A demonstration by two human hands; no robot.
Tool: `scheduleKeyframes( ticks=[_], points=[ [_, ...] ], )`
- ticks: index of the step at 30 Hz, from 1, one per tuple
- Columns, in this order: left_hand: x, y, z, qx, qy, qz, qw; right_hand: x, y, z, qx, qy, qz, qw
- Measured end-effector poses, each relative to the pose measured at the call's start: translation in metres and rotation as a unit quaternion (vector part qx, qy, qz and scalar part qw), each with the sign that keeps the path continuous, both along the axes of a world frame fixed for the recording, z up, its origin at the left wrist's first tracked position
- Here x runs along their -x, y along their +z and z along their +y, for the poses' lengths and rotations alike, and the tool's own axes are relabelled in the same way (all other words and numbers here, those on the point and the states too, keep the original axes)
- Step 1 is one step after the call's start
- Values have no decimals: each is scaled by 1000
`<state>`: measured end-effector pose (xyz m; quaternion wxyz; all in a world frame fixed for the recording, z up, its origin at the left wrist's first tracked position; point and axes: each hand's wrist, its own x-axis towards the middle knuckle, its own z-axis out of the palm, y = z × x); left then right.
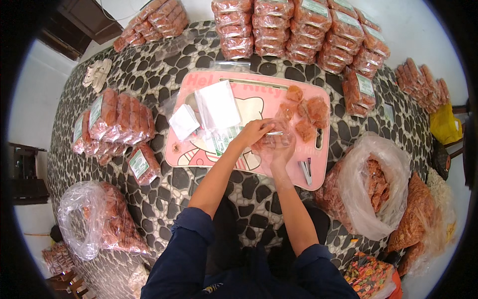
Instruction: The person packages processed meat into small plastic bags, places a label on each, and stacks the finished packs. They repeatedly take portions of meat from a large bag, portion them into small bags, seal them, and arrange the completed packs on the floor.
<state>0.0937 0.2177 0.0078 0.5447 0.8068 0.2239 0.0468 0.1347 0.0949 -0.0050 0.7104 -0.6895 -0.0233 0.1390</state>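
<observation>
Above a pink low table [269, 164], my left hand [255, 130] reaches over a clear plastic bag [274, 138] with reddish-brown pieces inside, its fingers on the plastic. My right hand [283, 151] cups the same bag from the right and below. Several reddish-brown food pieces [317, 110] lie at the table's upper right. To the left are a stack of clear plastic bags [218, 104], folded white sheets [184, 122] and green-and-white printed labels [223, 141]. A stapler [307, 172] rests at the lower right corner of the table.
Filled packs [310, 26] stand in stacks beyond the table, with more packs [119, 116] at left. One labelled pack [143, 164] lies by the table's left edge. Open plastic sacks of reddish-brown pieces stand at right [373, 187] and at left [119, 220] on the stone-patterned floor.
</observation>
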Motion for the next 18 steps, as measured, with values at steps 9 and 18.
scheduleKeyframes(
  ticks=[9,18],
  points=[
    [-17,-14,12,-33,-41,-61,997,-9,-18,-29,147,74,-247,955],
    [-16,-11,11,47,-68,-12,996,-12,-4,-22,155,111,-300,935]
  ],
)
